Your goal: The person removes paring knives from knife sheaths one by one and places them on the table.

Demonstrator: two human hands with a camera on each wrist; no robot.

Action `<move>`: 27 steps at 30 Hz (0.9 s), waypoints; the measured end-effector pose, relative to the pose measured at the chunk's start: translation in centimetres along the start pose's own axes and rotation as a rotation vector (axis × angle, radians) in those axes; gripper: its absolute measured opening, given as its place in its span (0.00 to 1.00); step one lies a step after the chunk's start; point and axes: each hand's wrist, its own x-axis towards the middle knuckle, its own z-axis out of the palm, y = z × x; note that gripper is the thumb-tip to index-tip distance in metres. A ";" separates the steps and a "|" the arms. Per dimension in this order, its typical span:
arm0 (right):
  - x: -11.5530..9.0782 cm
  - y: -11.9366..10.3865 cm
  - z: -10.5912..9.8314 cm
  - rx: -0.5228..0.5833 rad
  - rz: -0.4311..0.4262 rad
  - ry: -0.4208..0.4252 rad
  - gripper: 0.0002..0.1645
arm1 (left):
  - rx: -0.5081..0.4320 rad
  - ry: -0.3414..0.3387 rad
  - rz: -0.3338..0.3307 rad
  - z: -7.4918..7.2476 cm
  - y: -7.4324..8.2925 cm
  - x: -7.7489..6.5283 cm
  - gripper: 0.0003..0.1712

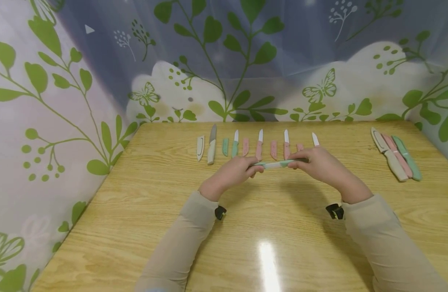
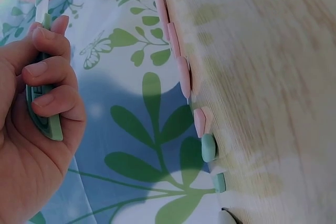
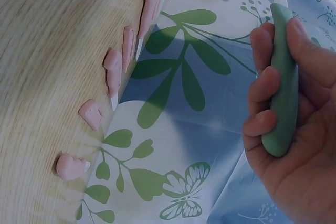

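Observation:
Above the table, my right hand (image 1: pixel 320 162) grips the green handle (image 3: pixel 285 93) of a small knife with a white blade (image 1: pixel 272 165). My left hand (image 1: pixel 234 172) holds a green slotted sheath (image 2: pixel 50 124), its fingers curled around it. The blade lies in line with the sheath, its tip end at the sheath's mouth and a stretch of white bare between the two hands. Behind the hands, a pink sheath (image 1: pixel 300 146) and a white-bladed knife (image 1: pixel 315 139) are partly covered by the right hand.
Along the back lie a cream sheath (image 1: pixel 200 148), cream knife (image 1: pixel 211 152), green sheath (image 1: pixel 225 147), green knife (image 1: pixel 235 146), and several pink knives and sheaths. Three sheathed knives, cream (image 1: pixel 393 164), pink (image 1: pixel 397 152) and green (image 1: pixel 410 162), lie together at right. Patterned cloth (image 1: pixel 253 93) hangs behind the table.

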 end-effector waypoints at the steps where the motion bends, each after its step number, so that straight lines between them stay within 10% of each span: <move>1: 0.0 0.1 0.0 -0.002 -0.001 0.004 0.18 | -0.003 -0.002 0.001 0.0 0.1 0.0 0.19; 27: -0.2 0.3 -0.3 0.032 0.008 0.001 0.17 | -0.006 0.004 0.009 -0.6 0.1 -0.5 0.17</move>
